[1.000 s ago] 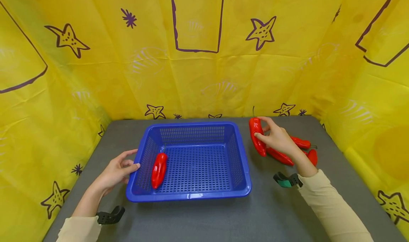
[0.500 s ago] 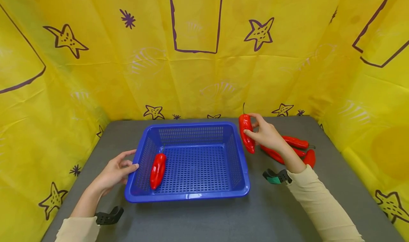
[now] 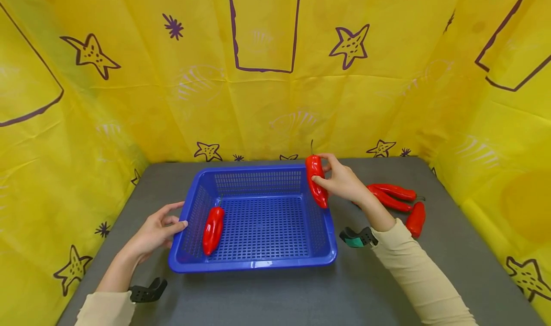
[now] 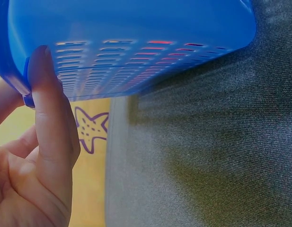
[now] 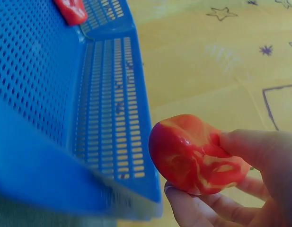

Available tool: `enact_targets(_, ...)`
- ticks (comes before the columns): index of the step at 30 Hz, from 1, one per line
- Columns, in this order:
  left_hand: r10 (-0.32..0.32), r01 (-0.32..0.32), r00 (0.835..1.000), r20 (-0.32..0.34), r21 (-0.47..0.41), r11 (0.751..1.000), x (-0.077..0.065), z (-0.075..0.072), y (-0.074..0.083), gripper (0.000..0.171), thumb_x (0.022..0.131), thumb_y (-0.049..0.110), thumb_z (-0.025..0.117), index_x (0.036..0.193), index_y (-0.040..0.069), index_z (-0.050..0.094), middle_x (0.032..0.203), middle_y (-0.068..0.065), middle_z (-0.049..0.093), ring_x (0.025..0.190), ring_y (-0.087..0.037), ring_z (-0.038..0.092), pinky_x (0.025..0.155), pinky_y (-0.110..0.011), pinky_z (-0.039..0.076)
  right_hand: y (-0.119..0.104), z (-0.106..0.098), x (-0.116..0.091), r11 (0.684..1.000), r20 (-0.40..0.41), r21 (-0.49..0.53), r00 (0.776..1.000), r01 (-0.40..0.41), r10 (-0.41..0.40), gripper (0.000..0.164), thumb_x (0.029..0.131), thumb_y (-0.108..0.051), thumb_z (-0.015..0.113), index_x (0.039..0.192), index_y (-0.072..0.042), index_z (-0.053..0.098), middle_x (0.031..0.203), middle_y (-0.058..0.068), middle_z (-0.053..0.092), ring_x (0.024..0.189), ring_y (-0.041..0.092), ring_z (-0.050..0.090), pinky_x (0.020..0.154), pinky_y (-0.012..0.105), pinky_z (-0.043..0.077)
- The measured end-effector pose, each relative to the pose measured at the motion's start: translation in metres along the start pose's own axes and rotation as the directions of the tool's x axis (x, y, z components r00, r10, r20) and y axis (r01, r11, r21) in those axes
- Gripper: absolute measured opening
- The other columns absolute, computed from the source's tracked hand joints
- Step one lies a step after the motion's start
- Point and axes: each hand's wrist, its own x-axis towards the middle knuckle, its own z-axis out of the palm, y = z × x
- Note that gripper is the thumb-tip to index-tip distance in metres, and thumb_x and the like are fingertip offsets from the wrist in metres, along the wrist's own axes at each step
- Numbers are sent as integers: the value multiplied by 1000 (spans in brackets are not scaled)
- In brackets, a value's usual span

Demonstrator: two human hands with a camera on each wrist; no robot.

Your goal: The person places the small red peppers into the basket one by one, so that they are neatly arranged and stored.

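Observation:
My right hand pinches a long red pepper between thumb and fingers, its green stem pointing up. The pepper is held over the right rim of a blue plastic basket. In the right wrist view the held pepper shows end-on beside the basket wall. Another red pepper lies inside the basket along its left side. My left hand grips the basket's left rim, thumb on top; the left wrist view shows fingers against the basket's outer side.
Several red peppers lie on the grey table right of the basket, one pepper nearer the front and partly behind the right forearm. A yellow patterned cloth walls off the back and both sides.
My right hand has carried its pepper left, from beside the loose peppers to above the basket's right rim. The left hand and basket have stayed in place.

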Motion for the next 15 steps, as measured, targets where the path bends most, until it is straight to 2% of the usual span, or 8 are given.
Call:
enact_targets(4, -1, 1, 1000, -1, 0, 1000, 0, 0, 0, 74, 87, 26, 63, 145, 11, 20, 94, -18, 57, 78, -27, 66, 67, -46, 56, -8, 8, 3, 999, 15, 36, 1000, 3, -4, 62, 85, -22, 65, 136, -12, 31, 105, 21, 57, 62, 19, 64, 50, 32, 55)
enact_targets(15, -3, 3, 1000, 2, -2, 1000, 0, 0, -1, 74, 87, 26, 63, 145, 11, 20, 93, -18, 58, 78, -27, 66, 67, -45, 56, -21, 29, 11, 996, 70, 85, 997, -14, 8, 62, 85, -22, 65, 136, -14, 30, 103, 19, 57, 57, 19, 64, 52, 40, 56)
